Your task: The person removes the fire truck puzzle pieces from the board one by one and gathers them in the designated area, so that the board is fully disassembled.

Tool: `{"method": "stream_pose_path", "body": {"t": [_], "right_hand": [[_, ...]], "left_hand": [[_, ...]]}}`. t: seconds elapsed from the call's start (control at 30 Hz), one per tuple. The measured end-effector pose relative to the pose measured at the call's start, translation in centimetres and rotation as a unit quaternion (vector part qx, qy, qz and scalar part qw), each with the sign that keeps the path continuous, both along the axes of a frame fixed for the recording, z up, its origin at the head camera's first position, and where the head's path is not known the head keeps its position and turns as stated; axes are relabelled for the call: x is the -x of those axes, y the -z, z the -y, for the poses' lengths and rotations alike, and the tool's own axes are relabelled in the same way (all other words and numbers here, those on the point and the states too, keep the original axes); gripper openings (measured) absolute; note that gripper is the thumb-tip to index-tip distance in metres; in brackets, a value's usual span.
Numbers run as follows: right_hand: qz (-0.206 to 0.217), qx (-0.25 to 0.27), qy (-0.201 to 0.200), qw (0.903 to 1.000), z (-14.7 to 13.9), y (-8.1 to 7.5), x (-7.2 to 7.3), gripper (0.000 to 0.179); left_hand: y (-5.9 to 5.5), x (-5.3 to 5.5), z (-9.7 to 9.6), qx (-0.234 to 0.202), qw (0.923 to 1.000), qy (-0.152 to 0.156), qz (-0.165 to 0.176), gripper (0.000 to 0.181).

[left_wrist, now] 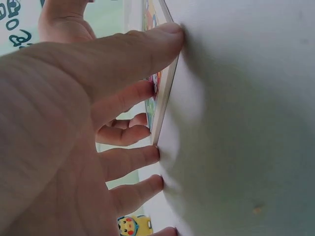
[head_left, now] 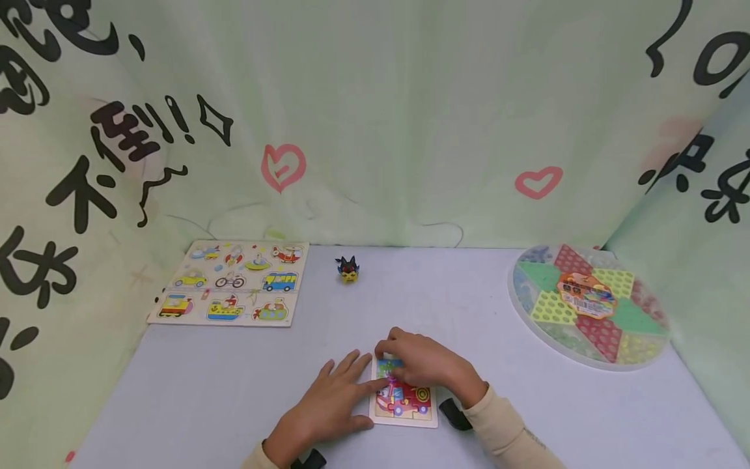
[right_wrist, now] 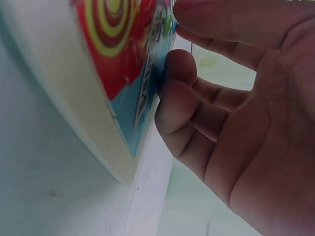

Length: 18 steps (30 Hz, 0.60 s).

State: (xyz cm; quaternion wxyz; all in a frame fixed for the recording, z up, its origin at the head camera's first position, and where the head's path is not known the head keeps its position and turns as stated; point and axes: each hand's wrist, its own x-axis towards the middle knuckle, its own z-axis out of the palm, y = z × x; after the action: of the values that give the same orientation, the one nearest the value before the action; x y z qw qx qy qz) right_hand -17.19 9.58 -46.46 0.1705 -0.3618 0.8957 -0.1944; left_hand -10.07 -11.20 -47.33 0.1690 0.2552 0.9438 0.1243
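A small jigsaw puzzle board (head_left: pixel 404 422) with a red vehicle picture and a pale border lies flat at the near middle of the table. My left hand (head_left: pixel 331 400) is spread beside its left edge, its index finger reaching over the picture. In the left wrist view the thumb (left_wrist: pixel 142 46) touches the board's edge. Over the far part of the board, my right hand (head_left: pixel 424 359) has bent fingers, its fingertips on or just above the picture. The right wrist view shows its curled fingers (right_wrist: pixel 179 105) close against the board; whether they pinch a piece is hidden.
A wooden vehicle puzzle (head_left: pixel 234 281) lies at the back left. A small dark-and-yellow figure (head_left: pixel 348 269) stands near the back edge. A round, patterned, wrapped disc (head_left: pixel 586 306) lies on the right. Behind the white table (head_left: pixel 469 293) hangs a pale green curtain (head_left: pixel 410 130).
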Motion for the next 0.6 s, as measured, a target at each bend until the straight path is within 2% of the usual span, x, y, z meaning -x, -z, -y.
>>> {"method": "stream_pose_path", "body": {"t": [0.33,0.6], "right_hand": [[-0.035,-0.02,0.001,0.9992,0.47,-0.2,-0.51,0.028],[-0.014,-0.032,0.015,0.9993,0.87,0.05,-0.7,0.032]], "left_hand": [[-0.09,-0.13,0.02,-0.002,1.0,0.007,-0.005,0.061],[0.02,-0.23,-0.02,-0.011,0.9999,0.009,0.0,0.056]]}}
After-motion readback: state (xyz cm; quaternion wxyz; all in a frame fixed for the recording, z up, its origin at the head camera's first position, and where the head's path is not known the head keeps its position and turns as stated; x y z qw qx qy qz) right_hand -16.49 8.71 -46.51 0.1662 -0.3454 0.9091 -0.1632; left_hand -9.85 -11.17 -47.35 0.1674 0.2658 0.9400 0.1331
